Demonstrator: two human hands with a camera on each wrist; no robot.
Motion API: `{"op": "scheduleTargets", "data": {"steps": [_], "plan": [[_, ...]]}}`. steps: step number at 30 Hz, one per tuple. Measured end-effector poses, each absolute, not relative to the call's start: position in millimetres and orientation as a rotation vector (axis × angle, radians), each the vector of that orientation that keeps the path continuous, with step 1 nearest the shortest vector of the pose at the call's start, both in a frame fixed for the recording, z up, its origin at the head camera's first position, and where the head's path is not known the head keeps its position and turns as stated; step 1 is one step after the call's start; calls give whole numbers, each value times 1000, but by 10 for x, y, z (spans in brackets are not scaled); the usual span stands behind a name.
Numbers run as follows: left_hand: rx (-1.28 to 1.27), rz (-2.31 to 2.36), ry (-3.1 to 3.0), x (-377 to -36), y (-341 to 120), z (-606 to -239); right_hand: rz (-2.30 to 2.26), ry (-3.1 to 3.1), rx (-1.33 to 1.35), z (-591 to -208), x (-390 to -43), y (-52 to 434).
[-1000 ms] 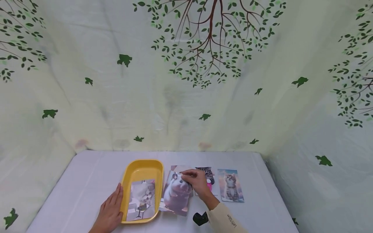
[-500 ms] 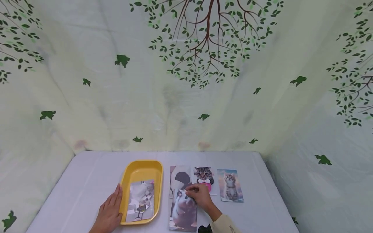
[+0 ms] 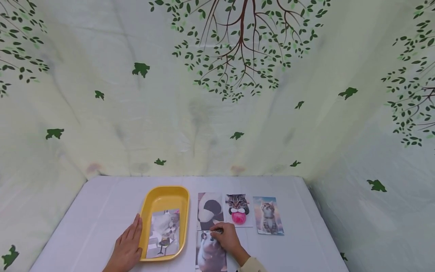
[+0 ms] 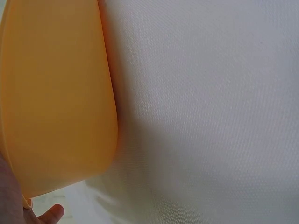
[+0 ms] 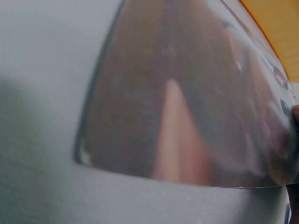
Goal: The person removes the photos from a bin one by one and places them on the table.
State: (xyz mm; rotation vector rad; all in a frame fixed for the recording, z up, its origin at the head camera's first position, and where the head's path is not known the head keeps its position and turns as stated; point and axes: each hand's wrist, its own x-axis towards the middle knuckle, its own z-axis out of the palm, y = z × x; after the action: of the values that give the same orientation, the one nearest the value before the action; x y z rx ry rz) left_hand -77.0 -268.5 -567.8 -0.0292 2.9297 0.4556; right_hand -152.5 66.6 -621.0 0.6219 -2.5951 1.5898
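Observation:
My right hand (image 3: pixel 227 238) pinches the top edge of a glossy photo card (image 3: pixel 210 256) printed with a plump grey hamster. That card lies low over the near part of the table, its lower end cut off by the head view. The right wrist view shows the hamster card (image 5: pixel 140 102) close up, slightly bowed, with fingertips (image 5: pixel 295 112) at its right edge. My left hand (image 3: pixel 125 243) rests with straight fingers along the left side of a yellow tray (image 3: pixel 166 200). Inside the tray is a photo card (image 3: pixel 164 234) showing a white furry animal and a glass.
Right of the tray, three photo cards lie in a row: a black-and-white picture (image 3: pixel 210 209), a cat with a pink ball (image 3: pixel 238 213) and a kitten (image 3: pixel 268 217). A white cloth (image 3: pixel 102 211) covers the table. A leaf-patterned curtain (image 3: pixel 190 124) hangs behind.
The hamster card has moved from beside the tray's right edge toward the near side of the table with my right hand, uncovering the black-and-white card. My left hand keeps its place on the tray.

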Motion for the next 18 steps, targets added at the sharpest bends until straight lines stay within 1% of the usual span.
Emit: {"op": "scheduleTargets", "data": {"steps": [7, 18], "plan": [[-2, 453, 2957, -757, -2692, -5694, 1431, -2519, 689, -6239, -1483, 648], [-16, 438, 2945, -781, -2688, -5677, 1361, -2482, 685, -6226, -1462, 647]]}}
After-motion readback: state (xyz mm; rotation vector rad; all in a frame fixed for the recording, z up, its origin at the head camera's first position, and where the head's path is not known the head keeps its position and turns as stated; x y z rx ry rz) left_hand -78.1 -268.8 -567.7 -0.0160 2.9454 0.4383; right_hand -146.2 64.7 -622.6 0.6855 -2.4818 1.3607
